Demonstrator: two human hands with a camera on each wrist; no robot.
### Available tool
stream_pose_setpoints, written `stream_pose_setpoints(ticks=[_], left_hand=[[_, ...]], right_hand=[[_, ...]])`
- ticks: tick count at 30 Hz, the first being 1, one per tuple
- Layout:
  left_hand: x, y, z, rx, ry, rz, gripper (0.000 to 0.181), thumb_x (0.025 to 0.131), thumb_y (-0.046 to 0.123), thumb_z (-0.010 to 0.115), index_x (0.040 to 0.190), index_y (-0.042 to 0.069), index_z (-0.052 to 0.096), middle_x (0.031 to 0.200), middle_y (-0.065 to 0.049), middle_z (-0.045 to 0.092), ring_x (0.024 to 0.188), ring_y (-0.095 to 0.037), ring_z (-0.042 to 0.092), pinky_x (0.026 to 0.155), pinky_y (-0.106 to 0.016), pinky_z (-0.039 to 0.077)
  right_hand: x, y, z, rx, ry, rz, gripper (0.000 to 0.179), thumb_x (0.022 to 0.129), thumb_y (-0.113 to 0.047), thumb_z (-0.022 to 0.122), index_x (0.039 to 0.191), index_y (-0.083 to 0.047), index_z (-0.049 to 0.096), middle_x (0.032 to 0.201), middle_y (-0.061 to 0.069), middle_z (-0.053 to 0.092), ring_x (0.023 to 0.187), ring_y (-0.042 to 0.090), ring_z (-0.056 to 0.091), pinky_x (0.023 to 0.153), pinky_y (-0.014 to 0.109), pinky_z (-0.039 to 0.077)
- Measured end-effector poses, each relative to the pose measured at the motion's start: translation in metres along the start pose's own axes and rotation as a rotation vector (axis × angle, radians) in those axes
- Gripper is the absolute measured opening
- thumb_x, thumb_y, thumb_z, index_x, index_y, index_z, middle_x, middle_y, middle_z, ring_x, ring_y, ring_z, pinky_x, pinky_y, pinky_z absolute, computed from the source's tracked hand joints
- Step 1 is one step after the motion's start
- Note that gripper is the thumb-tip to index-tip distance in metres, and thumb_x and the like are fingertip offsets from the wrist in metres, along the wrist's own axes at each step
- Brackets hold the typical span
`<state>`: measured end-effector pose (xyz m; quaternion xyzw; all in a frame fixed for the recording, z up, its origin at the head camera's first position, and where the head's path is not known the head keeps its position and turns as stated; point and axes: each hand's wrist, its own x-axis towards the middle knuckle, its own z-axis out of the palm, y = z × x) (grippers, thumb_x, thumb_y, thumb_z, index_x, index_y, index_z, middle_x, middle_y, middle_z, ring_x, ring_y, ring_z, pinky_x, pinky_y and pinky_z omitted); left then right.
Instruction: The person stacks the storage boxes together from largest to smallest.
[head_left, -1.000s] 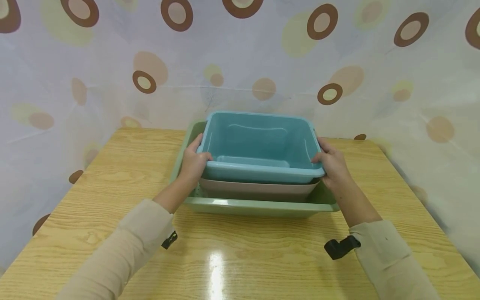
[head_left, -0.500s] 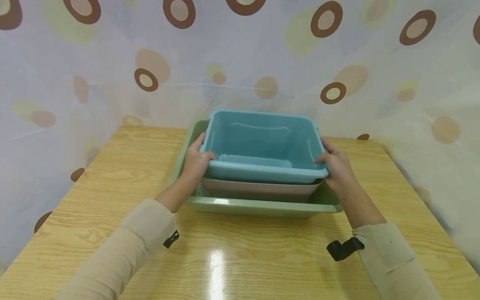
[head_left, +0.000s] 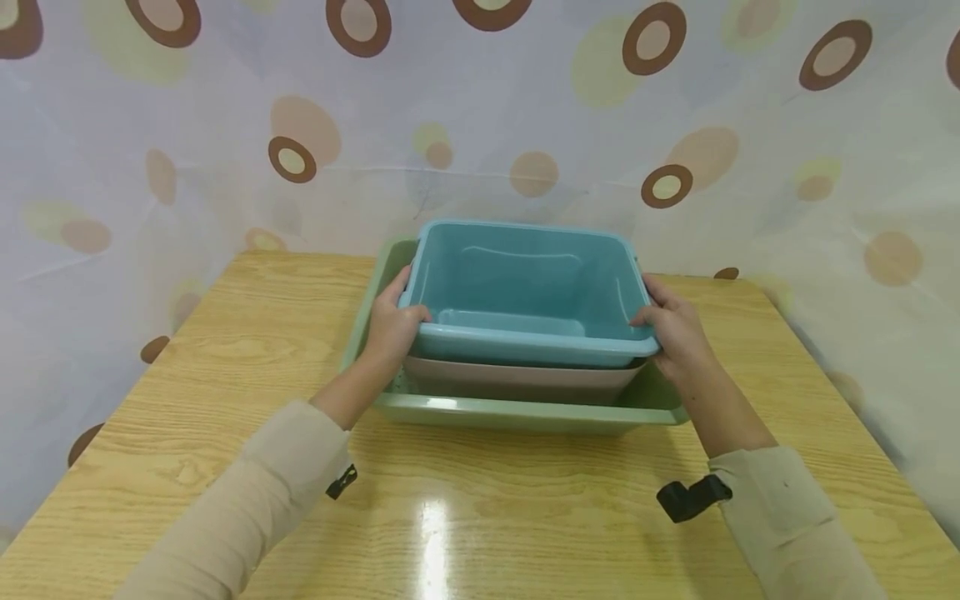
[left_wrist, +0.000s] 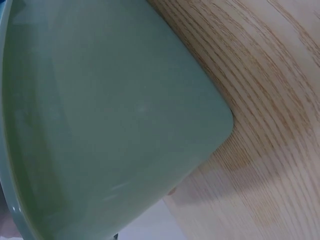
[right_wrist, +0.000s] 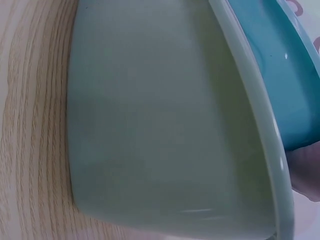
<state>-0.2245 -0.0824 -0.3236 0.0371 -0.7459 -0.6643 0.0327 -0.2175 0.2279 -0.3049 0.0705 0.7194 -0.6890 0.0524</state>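
A blue plastic basin [head_left: 517, 279] sits tilted toward me on top of a pinkish-brown basin [head_left: 517, 382], and both rest inside a larger green basin [head_left: 525, 414]. My left hand [head_left: 392, 327] grips the blue basin's left rim near its front corner, thumb over the edge. On the opposite side my right hand [head_left: 675, 332] holds the right rim in the same way. The left wrist view is filled by the green basin's outer wall [left_wrist: 125, 110]. In the right wrist view the blue basin [right_wrist: 285, 70] shows beyond the green rim, with part of my hand [right_wrist: 306, 170] at the edge.
The green basin stands on a wood-grain table [head_left: 225, 350], toward its back edge. Behind and at both sides hangs a pale cloth [head_left: 480, 108] with brown and yellow oval patterns. Black straps [head_left: 692, 497] are worn at both sleeve cuffs.
The whole head view shifts slightly between the first and second frames. Both hands keep their hold on the blue basin, and the stack looks nearly unchanged.
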Motion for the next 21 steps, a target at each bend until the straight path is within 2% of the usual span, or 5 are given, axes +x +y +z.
stream_pose_setpoints(ticks=[5,12,15,18,21], left_hand=[[-0.001,-0.001,-0.001,0.002,-0.024,0.012,0.082,0.069,-0.005,0.051,0.147,0.007,0.025,0.154,-0.005,0.023,0.138,-0.022,0.024,0.110,-0.038,0.032],[-0.003,-0.002,-0.010,-0.023,-0.087,0.111,0.072,0.078,-0.006,0.047,0.145,-0.003,0.021,0.152,-0.015,0.025,0.141,-0.024,0.022,0.115,-0.036,0.024],[-0.004,-0.003,-0.016,-0.002,-0.127,0.154,0.067,0.082,-0.005,0.047,0.145,-0.002,0.023,0.152,-0.015,0.024,0.141,-0.025,0.023,0.114,-0.037,0.026],[-0.007,-0.003,-0.023,0.074,-0.145,0.201,0.064,0.083,-0.002,0.048,0.144,0.000,0.027,0.151,-0.015,0.027,0.138,-0.030,0.029,0.111,-0.042,0.031],[-0.009,-0.004,-0.030,0.146,-0.148,0.251,0.062,0.086,0.003,0.049,0.144,0.002,0.029,0.151,-0.014,0.028,0.138,-0.032,0.028,0.113,-0.045,0.028]], right_hand=[[-0.001,0.000,-0.001,-0.027,0.025,0.013,0.070,0.085,0.007,0.037,0.149,-0.011,0.013,0.157,0.004,0.006,0.142,0.024,0.009,0.116,0.044,0.015],[-0.007,0.000,-0.006,-0.110,0.146,-0.005,0.056,0.094,-0.011,0.041,0.147,-0.011,0.025,0.154,0.008,0.023,0.139,0.023,0.025,0.114,0.041,0.024],[-0.010,0.001,-0.011,-0.158,0.189,-0.062,0.053,0.095,-0.015,0.041,0.146,-0.010,0.029,0.150,0.009,0.032,0.135,0.019,0.034,0.112,0.034,0.030],[-0.014,0.003,-0.016,-0.175,0.234,-0.133,0.050,0.094,-0.015,0.043,0.143,-0.006,0.035,0.136,0.001,0.048,0.122,0.009,0.047,0.103,0.020,0.039],[-0.018,0.006,-0.021,-0.206,0.274,-0.205,0.047,0.094,-0.015,0.045,0.139,-0.004,0.040,0.119,-0.010,0.055,0.108,0.000,0.050,0.091,0.009,0.044]])
